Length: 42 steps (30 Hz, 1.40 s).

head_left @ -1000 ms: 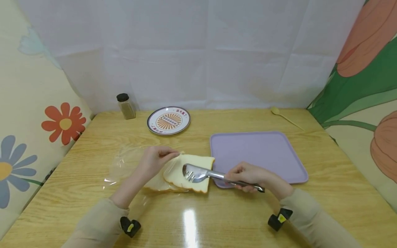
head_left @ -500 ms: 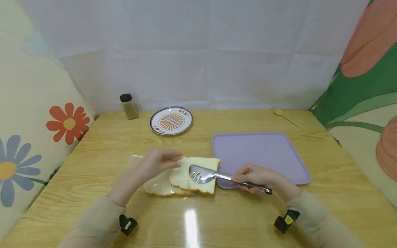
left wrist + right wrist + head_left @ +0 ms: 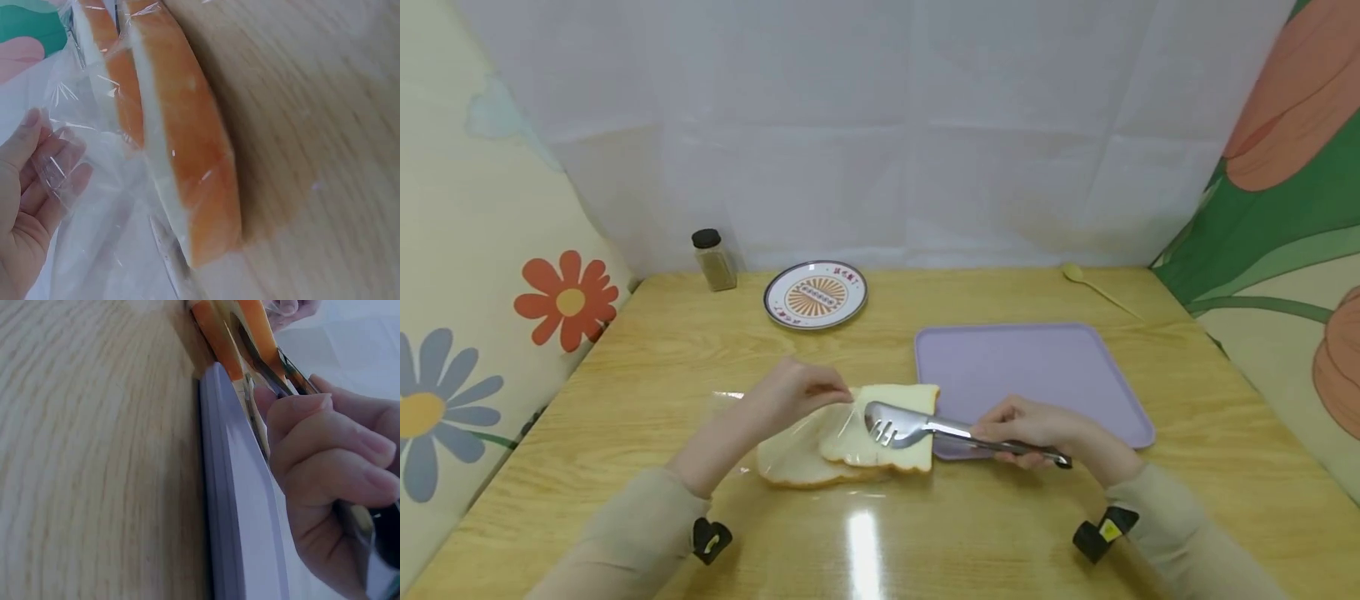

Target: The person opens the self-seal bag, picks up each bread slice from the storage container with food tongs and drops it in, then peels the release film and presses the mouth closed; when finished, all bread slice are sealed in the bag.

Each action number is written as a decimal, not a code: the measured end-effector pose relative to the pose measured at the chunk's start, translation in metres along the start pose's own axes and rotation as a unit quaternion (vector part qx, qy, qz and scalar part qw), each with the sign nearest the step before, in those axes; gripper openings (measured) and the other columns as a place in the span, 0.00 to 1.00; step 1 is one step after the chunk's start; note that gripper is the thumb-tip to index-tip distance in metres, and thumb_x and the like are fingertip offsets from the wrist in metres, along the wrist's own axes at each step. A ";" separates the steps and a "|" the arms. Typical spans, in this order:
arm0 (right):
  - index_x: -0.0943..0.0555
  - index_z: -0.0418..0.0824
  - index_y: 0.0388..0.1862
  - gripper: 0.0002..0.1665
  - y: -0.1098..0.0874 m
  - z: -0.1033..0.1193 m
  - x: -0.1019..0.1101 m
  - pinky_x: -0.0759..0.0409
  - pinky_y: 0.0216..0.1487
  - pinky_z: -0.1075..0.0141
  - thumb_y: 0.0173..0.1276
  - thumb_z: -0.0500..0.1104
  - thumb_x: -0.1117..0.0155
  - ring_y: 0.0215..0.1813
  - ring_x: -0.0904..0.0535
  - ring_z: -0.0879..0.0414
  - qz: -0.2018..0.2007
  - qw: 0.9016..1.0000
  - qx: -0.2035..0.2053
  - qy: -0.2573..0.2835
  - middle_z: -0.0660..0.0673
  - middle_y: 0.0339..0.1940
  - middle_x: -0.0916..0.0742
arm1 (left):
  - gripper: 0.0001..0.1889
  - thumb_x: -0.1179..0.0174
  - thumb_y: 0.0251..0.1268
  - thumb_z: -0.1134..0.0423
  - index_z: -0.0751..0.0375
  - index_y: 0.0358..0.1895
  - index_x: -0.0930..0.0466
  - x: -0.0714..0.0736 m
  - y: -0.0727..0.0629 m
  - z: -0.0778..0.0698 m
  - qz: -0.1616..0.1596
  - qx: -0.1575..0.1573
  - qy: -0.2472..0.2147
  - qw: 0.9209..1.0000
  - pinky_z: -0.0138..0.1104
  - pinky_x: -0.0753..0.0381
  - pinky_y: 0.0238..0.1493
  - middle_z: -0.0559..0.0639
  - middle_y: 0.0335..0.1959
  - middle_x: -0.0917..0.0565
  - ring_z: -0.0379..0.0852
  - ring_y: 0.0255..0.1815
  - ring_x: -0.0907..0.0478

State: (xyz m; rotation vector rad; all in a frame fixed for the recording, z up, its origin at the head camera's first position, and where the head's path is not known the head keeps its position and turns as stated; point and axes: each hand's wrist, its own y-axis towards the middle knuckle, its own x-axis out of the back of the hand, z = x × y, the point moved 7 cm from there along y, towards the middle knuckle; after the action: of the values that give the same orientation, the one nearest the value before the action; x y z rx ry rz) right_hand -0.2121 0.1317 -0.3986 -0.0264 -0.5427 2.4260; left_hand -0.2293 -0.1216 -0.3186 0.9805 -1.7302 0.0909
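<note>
Two crusted bread slices lie overlapped, the lower slice (image 3: 790, 458) inside a clear plastic bag (image 3: 94, 206) and the upper slice (image 3: 913, 454) reaching out on the right. My left hand (image 3: 797, 392) pinches the bag's film at the far edge of the bread; in the left wrist view film is stretched between its thumb and fingers (image 3: 53, 169). My right hand (image 3: 1026, 429) grips metal serving tongs (image 3: 951, 427). Their slotted head lies across the top of the upper slice, and in the right wrist view the tongs' two arms straddle a slice (image 3: 256, 325).
A lilac tray (image 3: 1000, 333) stands right of the bread, close under the tongs and right hand. Farther back are a round patterned plate (image 3: 816, 296), a black-capped spice jar (image 3: 715, 262) and a yellowish spoon (image 3: 1097, 287). A white cloth (image 3: 880, 142) hangs behind the table.
My right hand has moved right with the tongs, and the upper slice has shifted slightly right with them. My left hand loosened its fingers, moved right and took the film again.
</note>
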 end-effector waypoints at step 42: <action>0.24 0.21 0.36 0.25 -0.005 0.000 -0.009 0.40 0.08 0.76 0.72 0.47 0.47 0.08 0.39 0.68 0.030 0.999 0.025 -0.031 0.55 0.12 0.25 | 0.02 0.34 0.54 0.70 0.62 0.29 0.18 -0.014 -0.008 -0.009 -0.003 0.000 -0.089 0.996 0.26 0.16 0.36 0.50 0.28 0.13 0.38 0.29 0.16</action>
State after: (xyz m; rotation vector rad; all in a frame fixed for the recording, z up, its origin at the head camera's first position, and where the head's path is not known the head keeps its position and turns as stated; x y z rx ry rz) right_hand -0.2021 0.1295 -0.3978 0.0537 -0.5156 2.5051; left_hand -0.2160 -0.1144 -0.3293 1.0189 -1.8895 0.0006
